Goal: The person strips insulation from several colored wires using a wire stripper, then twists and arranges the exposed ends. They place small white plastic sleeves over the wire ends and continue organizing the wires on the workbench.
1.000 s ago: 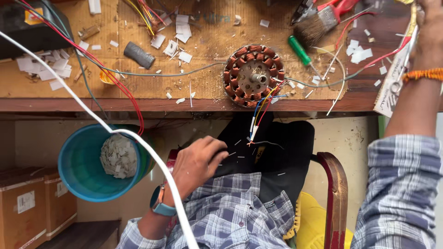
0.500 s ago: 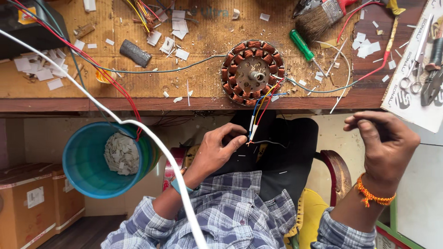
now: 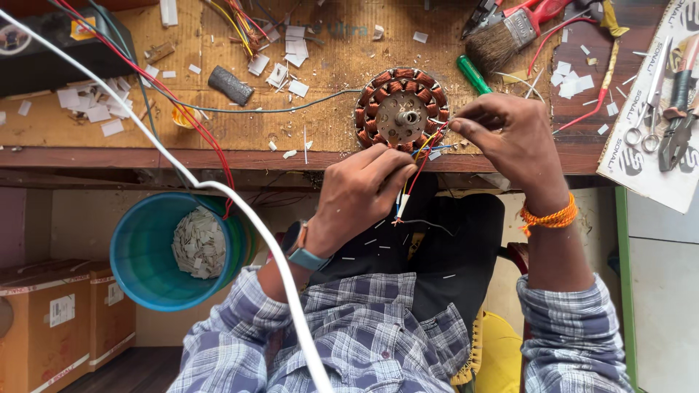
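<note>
Your left hand (image 3: 360,196) pinches the coloured lead wires (image 3: 416,164) that hang off the front edge of the desk (image 3: 87,135), its grip pressed together around them just below the edge. Your right hand (image 3: 510,138) pinches a thin wire end at the rim of the copper-wound stator (image 3: 402,109), fingertips closed together. The stator lies flat on the desk near its front edge, between both hands. A green-handled screwdriver (image 3: 475,74) lies just beside it, and a blue bucket (image 3: 156,251) of paper scraps stands below the desk.
</note>
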